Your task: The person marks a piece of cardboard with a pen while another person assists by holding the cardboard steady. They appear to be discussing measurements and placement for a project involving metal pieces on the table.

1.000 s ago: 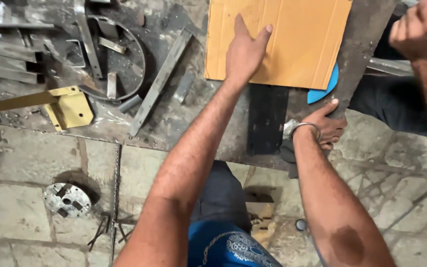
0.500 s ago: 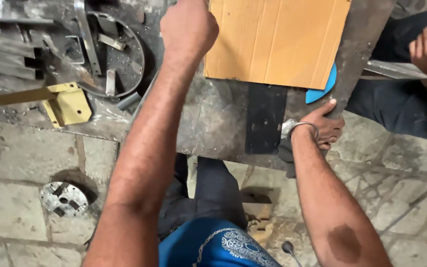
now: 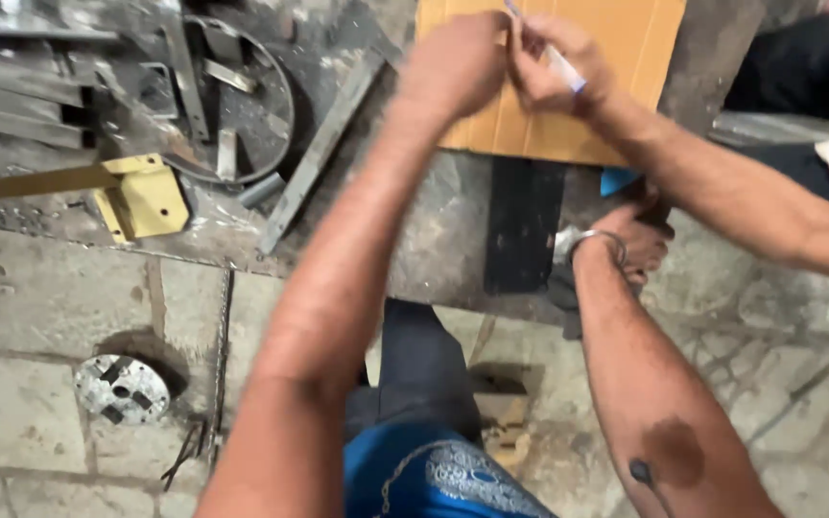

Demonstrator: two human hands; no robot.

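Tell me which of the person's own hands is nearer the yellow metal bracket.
Left. The left hand is up over the cardboard sheet, right of the yellow metal bracket; the right hand is farther right, at the bench edge.

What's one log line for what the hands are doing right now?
left hand: over tan cardboard sheet, meeting another person's hand holding white pen | right hand: at metal workbench edge, grip unclear

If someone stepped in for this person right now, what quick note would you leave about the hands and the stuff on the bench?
Left hand: raised over the cardboard sheet, meeting a co-worker's hand that holds a pen; whether its own grip has the pen is unclear.
Right hand: low at the bench edge, beside a blue piece.
The cardboard lies flat on the bench, with no marks visible.
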